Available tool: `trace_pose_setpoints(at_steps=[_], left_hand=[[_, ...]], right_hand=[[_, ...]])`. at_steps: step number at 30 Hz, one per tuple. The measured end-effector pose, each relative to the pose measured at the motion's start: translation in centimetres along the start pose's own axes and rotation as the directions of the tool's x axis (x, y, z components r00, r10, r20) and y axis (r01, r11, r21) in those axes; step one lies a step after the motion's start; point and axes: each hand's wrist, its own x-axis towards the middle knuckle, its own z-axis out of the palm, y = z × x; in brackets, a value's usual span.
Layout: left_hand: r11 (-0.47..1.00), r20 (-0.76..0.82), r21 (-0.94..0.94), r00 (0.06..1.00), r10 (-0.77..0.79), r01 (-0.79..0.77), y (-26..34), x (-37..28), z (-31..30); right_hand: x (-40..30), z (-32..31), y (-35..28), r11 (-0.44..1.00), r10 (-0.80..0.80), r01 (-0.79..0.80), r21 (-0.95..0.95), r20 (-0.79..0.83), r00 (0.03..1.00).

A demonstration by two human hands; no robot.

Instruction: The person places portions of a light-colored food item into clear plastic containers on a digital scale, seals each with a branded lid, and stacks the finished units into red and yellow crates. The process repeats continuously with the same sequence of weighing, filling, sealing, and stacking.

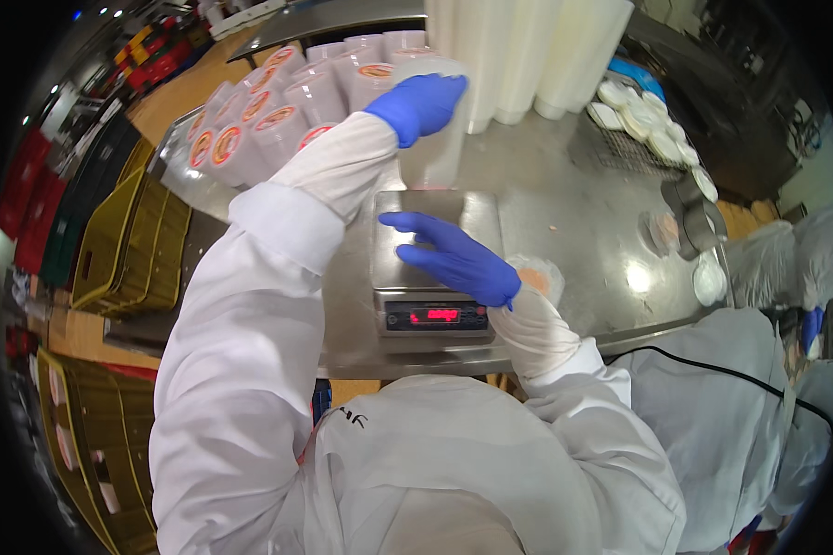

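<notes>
In a blue glove, my left hand grips the upper part of a tall translucent plastic container, which stands behind the scale. A pale rim shows above my fingers. My right hand, also gloved in blue, is over the steel platform of a digital bench scale. Its fingers are apart and hold nothing; whether they touch the platform, I cannot tell. The scale's red display is lit. Beside my right wrist, partly hidden by it, a clear plastic wrapping or cup with orange-pink contents lies on the steel table.
Several translucent tubs with printed lids crowd the back left. Tall stacks of white containers rise behind the scale. White packets lie on a wire rack at right, near metal cylinders. Yellow crates flank the left; a co-worker stands right.
</notes>
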Motion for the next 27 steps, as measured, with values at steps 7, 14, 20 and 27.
trace_pose_setpoints(at_steps=[7, 14, 20, 27], left_hand=[[0.970, -0.028, -0.030, 0.970, -0.243, 0.242, 0.1, 1.5, -0.1], [0.978, -0.708, -0.150, 0.706, -0.004, -0.145, 3.1, -2.2, -3.2], [0.994, 0.369, -0.088, 0.929, -0.027, 0.064, 10.3, -14.4, 3.5], [0.782, 0.043, -0.569, 0.959, -0.279, 0.253, 8.4, -12.8, -0.2]], right_hand=[[-6.5, -3.6, 5.1, 0.948, 0.206, -0.124, 0.293, -0.269, 0.941], [-7.6, -6.6, 5.3, 0.957, 0.198, -0.085, 0.279, -0.408, 0.891], [-9.5, -13.9, 12.9, 0.932, 0.293, 0.042, 0.361, -0.815, 0.500], [-19.3, -32.1, 25.0, 0.345, 0.367, -0.721, 0.602, -0.793, -0.487]])
